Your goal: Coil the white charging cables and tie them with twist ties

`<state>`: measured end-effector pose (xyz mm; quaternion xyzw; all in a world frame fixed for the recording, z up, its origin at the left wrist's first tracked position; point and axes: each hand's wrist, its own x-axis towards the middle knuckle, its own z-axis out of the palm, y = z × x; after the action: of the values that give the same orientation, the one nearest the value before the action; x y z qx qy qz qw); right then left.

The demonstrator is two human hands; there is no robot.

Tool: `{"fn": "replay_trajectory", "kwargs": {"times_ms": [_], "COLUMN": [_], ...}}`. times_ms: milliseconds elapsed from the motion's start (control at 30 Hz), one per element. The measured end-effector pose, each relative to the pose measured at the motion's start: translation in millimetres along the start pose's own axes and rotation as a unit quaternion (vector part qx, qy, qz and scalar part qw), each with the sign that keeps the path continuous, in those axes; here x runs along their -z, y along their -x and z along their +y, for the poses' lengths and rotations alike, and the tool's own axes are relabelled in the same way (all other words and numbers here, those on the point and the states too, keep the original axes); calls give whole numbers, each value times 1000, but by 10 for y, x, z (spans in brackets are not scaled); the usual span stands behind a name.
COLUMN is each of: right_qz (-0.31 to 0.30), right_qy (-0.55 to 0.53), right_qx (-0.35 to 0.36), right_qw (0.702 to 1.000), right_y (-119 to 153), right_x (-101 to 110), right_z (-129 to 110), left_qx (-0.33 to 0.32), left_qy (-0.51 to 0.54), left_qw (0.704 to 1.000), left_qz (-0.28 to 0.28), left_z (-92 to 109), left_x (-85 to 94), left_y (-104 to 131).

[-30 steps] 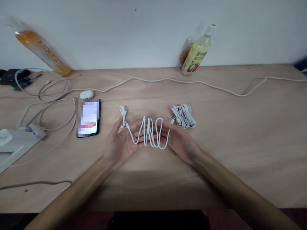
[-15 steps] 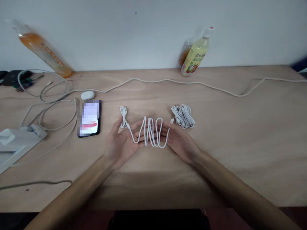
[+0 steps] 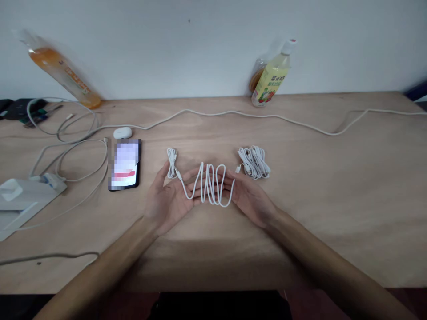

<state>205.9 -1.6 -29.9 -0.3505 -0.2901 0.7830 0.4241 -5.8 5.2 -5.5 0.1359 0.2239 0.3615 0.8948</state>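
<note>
A white USB cable point(image 3: 208, 186), its middle gathered into several loose loops, lies across the outstretched fingers of both my hands. My left hand point(image 3: 170, 200) is open, palm up, with the thumb standing apart near a small white cable bundle point(image 3: 171, 162). One plug of the looped cable point(image 3: 178, 174) points up beside that bundle. From the other side my right hand point(image 3: 251, 198) meets it, open and palm up, its fingers stretched under the loops. The cable's other plug point(image 3: 238, 169) sticks out above this hand, close to a larger bundle of white cables point(image 3: 254, 162).
Left of my hands lie a phone point(image 3: 125, 164) with a lit screen and a white earbud case point(image 3: 122, 133). Loose cables and a white power strip point(image 3: 33, 195) spread further left. An orange drink bottle point(image 3: 63, 78) and a yellow one point(image 3: 271, 80) lean by the wall.
</note>
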Motion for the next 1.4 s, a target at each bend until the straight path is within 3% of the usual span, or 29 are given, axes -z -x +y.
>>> {"fn": "replay_trajectory", "kwargs": {"times_ms": [400, 1067, 1400], "right_qz": [2, -20, -37], "right_qy": [4, 30, 104], "right_qx": [-8, -2, 18], "right_qw": [1000, 999, 994], "right_y": [14, 51, 41], "right_x": [-21, -101, 34], "right_z": [-17, -39, 184], "left_qx": [5, 17, 23], "left_qy": [-12, -14, -64], "left_qw": [1000, 999, 996], "left_qz": [14, -42, -53], "left_z": [-10, -44, -62], "left_x": [9, 16, 21], "left_y": [0, -7, 10]}}
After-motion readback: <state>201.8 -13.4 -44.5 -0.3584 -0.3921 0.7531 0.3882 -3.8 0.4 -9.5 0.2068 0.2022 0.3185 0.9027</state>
